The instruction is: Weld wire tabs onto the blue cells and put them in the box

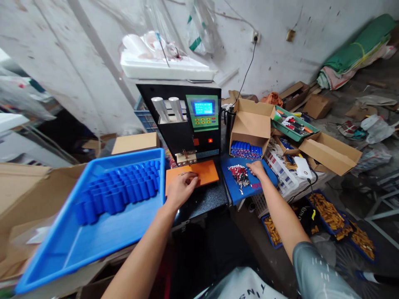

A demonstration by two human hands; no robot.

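My left hand is over the orange plate in front of a black spot welder. Its fingers are curled closed, just below the welder's electrode tips; whatever they hold is hidden. On the right, my right hand rests at the blue mat, fingers drawn together beside a pile of red and black wire leads with white connectors. Whether a lead is between those fingers does not show. Behind the mat, a cardboard box on its side holds stacked blue battery cells.
A blue tray with rows of blue cylindrical cells stands at left. At right are a white plastic basket, a green tray, a white device with a cable, and floor bins of yellow-orange pieces.
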